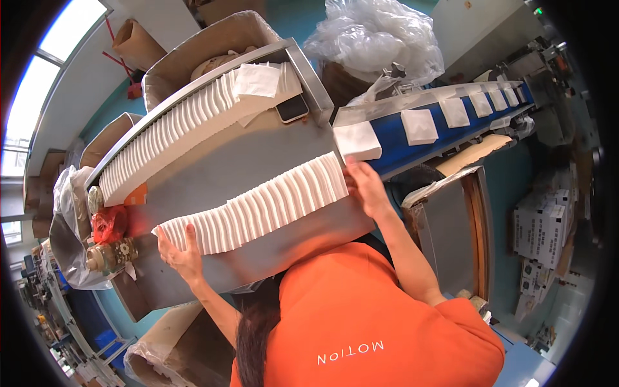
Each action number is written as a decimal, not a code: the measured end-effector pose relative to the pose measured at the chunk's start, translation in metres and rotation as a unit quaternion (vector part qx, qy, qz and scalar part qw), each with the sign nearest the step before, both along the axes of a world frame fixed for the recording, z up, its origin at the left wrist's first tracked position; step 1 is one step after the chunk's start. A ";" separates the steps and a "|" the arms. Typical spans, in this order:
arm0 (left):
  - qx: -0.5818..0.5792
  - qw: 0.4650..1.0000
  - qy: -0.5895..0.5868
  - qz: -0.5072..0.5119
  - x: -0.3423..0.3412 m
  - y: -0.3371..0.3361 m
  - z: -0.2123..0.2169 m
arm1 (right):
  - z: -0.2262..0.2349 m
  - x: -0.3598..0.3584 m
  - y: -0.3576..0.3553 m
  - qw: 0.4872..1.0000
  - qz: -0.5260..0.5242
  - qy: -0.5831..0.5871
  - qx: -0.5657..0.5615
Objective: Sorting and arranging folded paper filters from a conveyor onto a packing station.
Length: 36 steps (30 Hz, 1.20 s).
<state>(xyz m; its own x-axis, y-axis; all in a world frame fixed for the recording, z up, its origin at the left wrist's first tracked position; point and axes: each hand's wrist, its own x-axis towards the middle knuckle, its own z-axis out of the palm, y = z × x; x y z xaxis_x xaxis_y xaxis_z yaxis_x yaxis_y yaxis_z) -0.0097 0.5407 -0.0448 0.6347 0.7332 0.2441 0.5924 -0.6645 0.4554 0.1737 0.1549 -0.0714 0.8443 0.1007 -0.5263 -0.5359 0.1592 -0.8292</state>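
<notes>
Clear plastic bag (68, 200), crumpled, at the left end of the grey metal worktable (213, 173). Bright red plastic bag (109, 222), bunched, on the table's left edge; a brown patterned roll (111, 255) just below it.

Long curved row of upright white folded sheets (200, 122), along the table's raised back rim; a flat white folded sheet (257, 81) on top near its right end.

Left hand (181, 259): at the left end of the near row of white folded sheets (251, 209), thumb apart from the fingers, holding that end. The near row stands on edge across the table's front part, slanting upward to the right, its sheets pressed close together.

Dark smartphone with a pale edge (293, 109), lying just beside the back row's right end. Orange short-sleeved shirt (387, 309) of the person, lower middle.

Right hand (369, 187): fingers close together against the near row's right end, holding it from that side; the row lies between both hands.

Blue conveyor belt (391, 153), at the table's right, bearing spaced white folded bundles (419, 126); the nearest bundle (358, 140) lies just above the right hand. Stacked white cartons (540, 229), far right.
</notes>
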 end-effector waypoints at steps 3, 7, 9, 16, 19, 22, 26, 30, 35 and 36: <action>0.009 1.000 0.009 -0.001 0.000 -0.003 0.000 | 0.031 -0.014 0.036 0.951 0.187 -0.146 -0.199; -0.006 1.000 0.006 0.021 0.002 -0.010 0.003 | 0.011 -0.017 0.028 0.991 0.098 0.054 0.067; -0.008 1.000 0.009 0.024 0.004 -0.012 0.001 | -0.004 -0.016 0.004 0.985 0.141 0.085 0.053; -0.001 1.000 0.021 0.021 0.004 -0.015 0.001 | 0.002 -0.003 -0.001 0.999 0.005 0.032 0.014; -0.001 1.000 0.019 0.022 0.003 -0.019 0.002 | 0.033 -0.017 0.031 0.955 0.201 -0.117 -0.183; -0.030 0.996 0.049 0.062 0.007 -0.024 0.011 | 0.013 -0.020 0.036 0.994 0.094 0.009 0.055; -0.026 0.994 0.078 0.068 0.006 -0.024 0.007 | 0.004 -0.015 -0.009 0.974 0.163 0.143 0.058; -0.019 0.996 0.064 0.058 0.007 -0.024 0.001 | -0.002 -0.012 -0.014 0.985 -0.091 0.075 0.129; -0.016 0.994 0.091 0.061 0.013 -0.035 0.011 | 0.037 -0.011 0.031 0.965 0.195 -0.095 -0.150; -0.016 0.994 0.091 0.055 0.014 -0.035 0.012 | 0.032 -0.015 0.037 0.959 0.196 -0.121 -0.163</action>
